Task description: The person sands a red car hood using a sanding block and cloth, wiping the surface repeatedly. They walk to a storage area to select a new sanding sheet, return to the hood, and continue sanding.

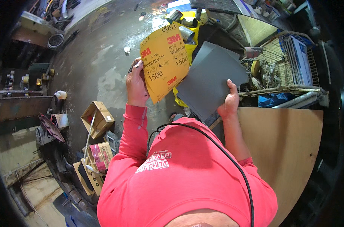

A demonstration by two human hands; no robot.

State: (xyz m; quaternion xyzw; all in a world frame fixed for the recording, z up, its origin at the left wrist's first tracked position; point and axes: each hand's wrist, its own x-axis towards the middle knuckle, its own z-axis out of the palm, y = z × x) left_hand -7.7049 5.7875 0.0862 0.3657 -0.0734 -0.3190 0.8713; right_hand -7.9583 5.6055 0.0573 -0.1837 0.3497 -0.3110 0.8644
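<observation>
My left hand (136, 84) is closed on the left edge of a sheet of sandpaper (164, 62), its printed yellow-orange backing turned up and slightly curved. Between thumb and fingers of my right hand (230, 99) are dark grey sandpaper sheets (213, 77), gripped at their right edge. At least two grey sheets overlap there, one poking out behind at the top. The yellow sheet's right edge meets or overlaps the grey ones; I cannot tell whether they touch. Most of my right fingers are hidden under the grey sheets.
A wooden board (279, 151) lies at the right, below a wire basket (283, 62) with assorted items. Cans (187, 34) and a yellow bag (192, 49) stand beyond the sheets. Cardboard boxes (98, 119) sit on the stained floor (111, 79) at left. A black cable (221, 145) crosses my red shirt.
</observation>
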